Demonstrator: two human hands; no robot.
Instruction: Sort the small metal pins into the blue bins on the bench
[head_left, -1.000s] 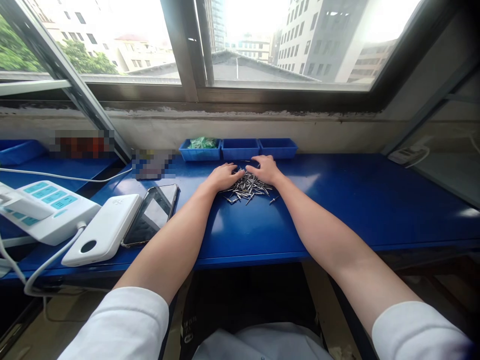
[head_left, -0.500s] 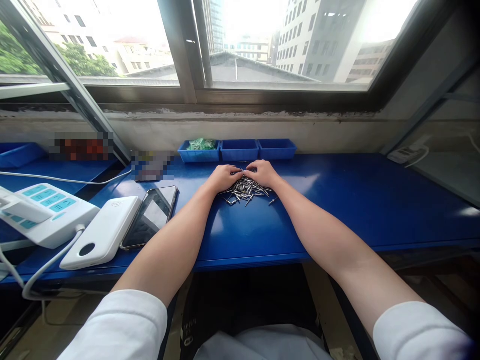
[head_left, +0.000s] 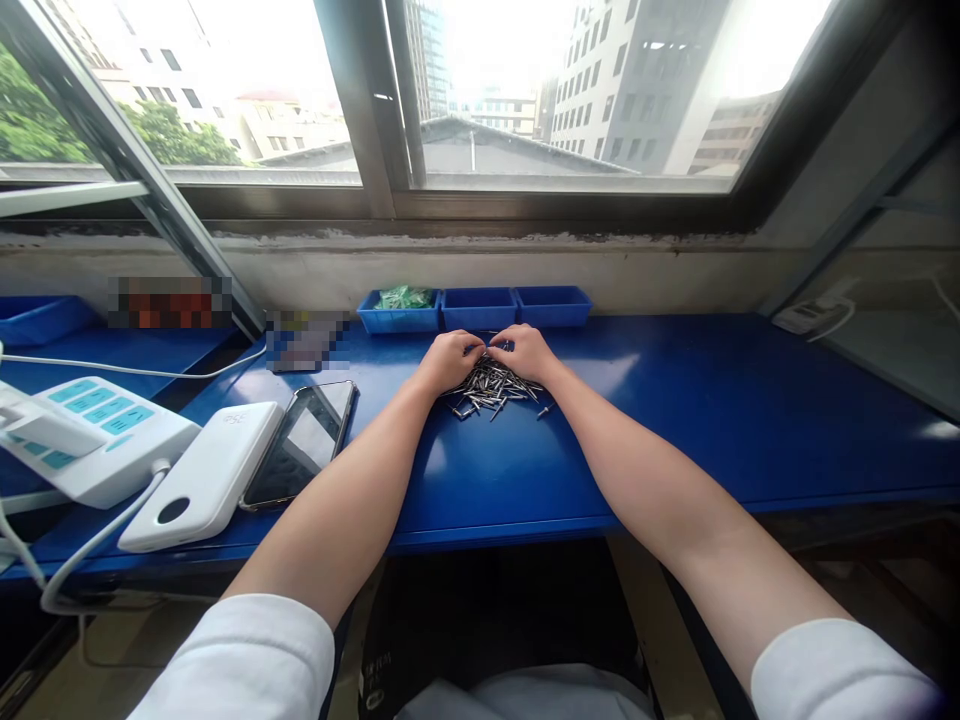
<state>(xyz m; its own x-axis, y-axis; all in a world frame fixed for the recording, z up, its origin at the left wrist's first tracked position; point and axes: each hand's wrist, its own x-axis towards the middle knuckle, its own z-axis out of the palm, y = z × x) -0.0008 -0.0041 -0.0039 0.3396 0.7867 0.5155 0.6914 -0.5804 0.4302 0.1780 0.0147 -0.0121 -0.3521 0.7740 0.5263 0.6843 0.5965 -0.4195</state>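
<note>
A pile of thin silvery metal pieces lies on the blue table, with a few pieces loose at its front edge. My left hand is at the pile's back left, thumb and fingers pinched together on something too small to make out. Across from it, at the back right of the pile, my right hand has its fingers curled and drawn together, and what it holds is also too small to tell. The fingertips of both hands nearly meet above the back of the pile.
Behind my hands stand three blue bins: the left one holds green packets, the middle and right show nothing inside. At left lie a phone, a white power bank and a power strip with cables.
My hands stay at the back of the pile, with only small finger movements. The whole view has shifted slightly, so things appear a little lower.
</note>
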